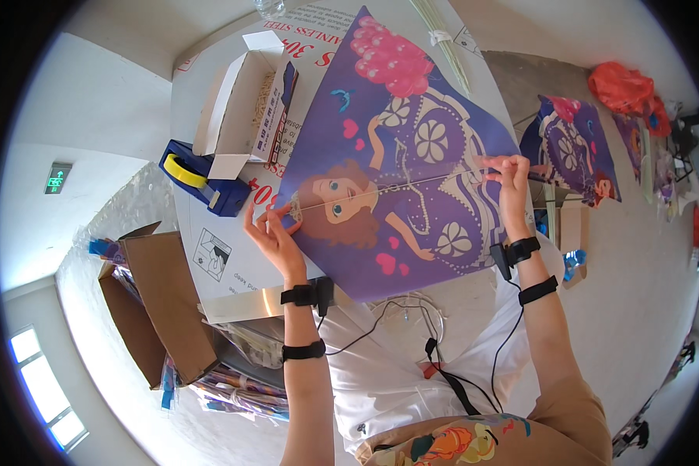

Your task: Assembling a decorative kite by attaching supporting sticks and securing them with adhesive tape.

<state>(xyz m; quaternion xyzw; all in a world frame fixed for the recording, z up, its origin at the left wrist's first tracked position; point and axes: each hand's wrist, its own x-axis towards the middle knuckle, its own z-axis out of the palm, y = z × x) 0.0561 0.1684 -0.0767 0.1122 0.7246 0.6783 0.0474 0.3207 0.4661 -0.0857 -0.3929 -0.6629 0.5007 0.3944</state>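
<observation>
The purple, kite-shaped printed sheet lies on the table and reaches past its near edge, with a thin, straight pale rod across its middle. The left hand and the right hand appear to pinch the rod's opposite ends, fingers nearly closed; whether they also nip the sheet I cannot tell. Best to keep the rod straight between two corners, press both ends evenly and smooth the sheet flat underneath, so nothing puckers or slides

The table wears white printed film and carries an open white cardboard box, a blue tape dispenser with a yellow core and a tied bundle of pale sticks. Around it, a large brown carton stands left, pale walls beyond
</observation>
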